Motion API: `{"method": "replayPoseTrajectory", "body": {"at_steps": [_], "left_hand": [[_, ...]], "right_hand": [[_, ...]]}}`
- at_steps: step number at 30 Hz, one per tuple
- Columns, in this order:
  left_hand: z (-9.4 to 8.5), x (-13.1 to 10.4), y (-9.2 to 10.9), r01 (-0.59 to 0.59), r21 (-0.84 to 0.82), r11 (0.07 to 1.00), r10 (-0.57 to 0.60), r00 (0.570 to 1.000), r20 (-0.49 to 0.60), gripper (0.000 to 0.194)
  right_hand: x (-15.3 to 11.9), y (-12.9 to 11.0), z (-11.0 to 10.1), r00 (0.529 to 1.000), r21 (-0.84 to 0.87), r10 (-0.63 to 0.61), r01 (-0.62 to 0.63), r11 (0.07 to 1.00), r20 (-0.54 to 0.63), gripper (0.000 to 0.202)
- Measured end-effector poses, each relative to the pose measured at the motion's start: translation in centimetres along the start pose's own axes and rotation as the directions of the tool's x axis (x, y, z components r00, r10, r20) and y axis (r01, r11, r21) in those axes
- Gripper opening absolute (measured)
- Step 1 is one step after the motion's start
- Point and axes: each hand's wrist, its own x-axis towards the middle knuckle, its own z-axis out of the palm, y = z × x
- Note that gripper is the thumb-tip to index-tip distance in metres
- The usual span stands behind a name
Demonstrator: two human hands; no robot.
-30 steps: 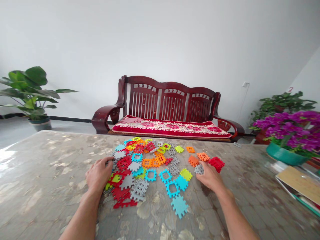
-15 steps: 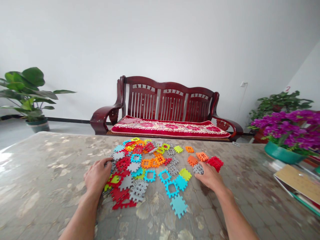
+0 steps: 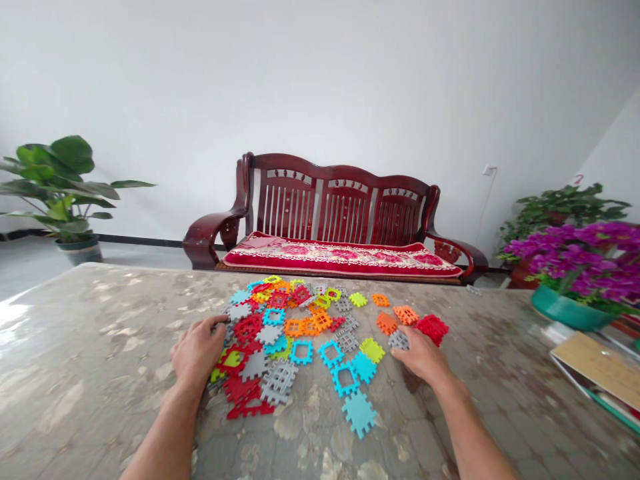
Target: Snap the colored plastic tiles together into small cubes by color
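Left hand [image 3: 199,352] and right hand [image 3: 424,355] among toothed tiles [image 3: 271,334]

Both lie half-curled on the table [image 3: 100,347]; whether either grips anything, I cannot tell. Tiles heap beside the left; near the right are three orange tiles [image 3: 387,324], one gray tile [image 3: 399,340], one red cluster [image 3: 433,329]. Since half a second ago, only the view shifts slightly.

No sure text (red "2"-like mark [image 3: 579,180] above plant [image 3: 575,201]).

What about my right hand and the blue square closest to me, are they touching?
Apart. The head view shows patterned tabletop between the right hand and the solid blue square, which lies nearer the person.
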Motion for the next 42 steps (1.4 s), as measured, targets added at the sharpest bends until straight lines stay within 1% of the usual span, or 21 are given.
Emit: {"method": "replayPoseTrajectory", "body": {"at_steps": [5,8,10,13,15,17,20,23,26,28,29,30,31,33,35,37,38,40,42], "left_hand": [[-0.1,-0.1,0.1,0.003,0.007,1.0,-0.003,1.0,-0.003,0.047],[-0.2,-0.2,0.3,0.015,0.008,1.0,-0.015,1.0,0.006,0.047],[-0.3,-0.3,0.5,0.021,0.008,1.0,-0.021,1.0,0.017,0.047],[-0.6,-0.4,0.7,0.03,0.004,1.0,-0.031,0.999,0.019,0.046],[-0.7,-0.5,0.8,0.038,-0.001,0.999,-0.038,0.999,0.018,0.046],[-0.8,-0.6,0.9,0.038,-0.008,0.999,-0.038,0.999,0.014,0.045],[-0.8,-0.7,1.0,0.034,-0.017,0.999,-0.034,0.999,0.001,0.044],[-0.7,-0.7,0.9,0.026,-0.019,0.999,-0.026,1.0,-0.004,0.044],[-0.6,-0.7,0.8,0.024,-0.021,0.999,-0.024,1.0,-0.003,0.045],[-0.6,-0.7,0.8,0.026,-0.022,0.999,-0.026,1.0,-0.002,0.046],[-0.5,-0.6,0.8,0.026,-0.022,0.999,-0.026,1.0,-0.002,0.046],[-0.5,-0.6,0.8,0.025,-0.022,0.999,-0.025,1.0,-0.004,0.046],[-0.5,-0.6,0.8,0.025,-0.021,0.999,-0.025,1.0,-0.005,0.046],[-0.5,-0.6,0.8,0.024,-0.019,1.0,-0.025,1.0,-0.008,0.046],[-0.5,-0.6,0.8,0.025,-0.018,1.0,-0.025,1.0,-0.008,0.046],[-0.5,-0.7,0.8,0.026,-0.023,0.999,-0.026,1.0,-0.008,0.046],[-0.5,-0.7,0.8,0.026,-0.026,0.999,-0.026,1.0,-0.008,0.046],[-0.5,-0.7,0.7,0.026,-0.033,0.999,-0.026,1.0,-0.008,0.046],[-0.5,-0.6,0.7,0.026,-0.037,0.999,-0.027,1.0,-0.009,0.045]], "right_hand": [[-0.2,-1.2,-1.2,0.996,-0.014,-0.02,0.019,1.0,-0.087,0.054],[-0.3,-2.5,-1.7,0.987,0.055,-0.109,0.116,0.992,-0.117,0.048],[-0.6,-3.9,-1.9,0.981,0.107,-0.16,0.172,0.979,-0.112,0.043],[-1.7,-6.7,-1.7,0.97,0.171,-0.232,0.242,0.955,-0.074,0.039],[-2.9,-8.9,-1.3,0.946,0.213,-0.32,0.322,0.922,-0.046,0.04],[-4.3,-11.0,-0.7,0.902,0.246,-0.431,0.422,0.873,-0.019,0.04],[-6.4,-13.9,0.2,0.806,0.278,-0.592,0.566,0.777,0.015,0.043],[-7.9,-16.1,0.7,0.716,0.272,-0.696,0.66,0.7,0.055,0.051],[-8.9,-17.6,0.6,0.621,0.277,-0.778,0.733,0.621,0.098,0.06],[-9.2,-18.1,0.5,0.553,0.296,-0.823,0.77,0.565,0.131,0.063],[-9.3,-18.2,0.4,0.529,0.302,-0.837,0.782,0.545,0.141,0.063],[-9.4,-18.2,0.5,0.514,0.304,-0.845,0.79,0.532,0.144,0.062],[-9.4,-18.1,0.5,0.515,0.302,-0.847,0.792,0.53,0.135,0.06],[-9.3,-17.8,0.8,0.549,0.289,-0.831,0.784,0.55,0.092,0.052],[-9.0,-17.4,1.1,0.606,0.279,-0.795,0.756,0.592,0.044,0.039],[-8.7,-17.1,1.3,0.662,0.274,-0.749,0.718,0.639,0.012,0.033],[-8.6,-16.9,1.5,0.685,0.269,-0.728,0.701,0.661,0.003,0.036],[-8.4,-16.7,1.7,0.722,0.257,-0.692,0.669,0.697,-0.004,0.049],[-8.3,-16.7,2.0,0.742,0.251,-0.671,0.649,0.718,0.003,0.06]]}}
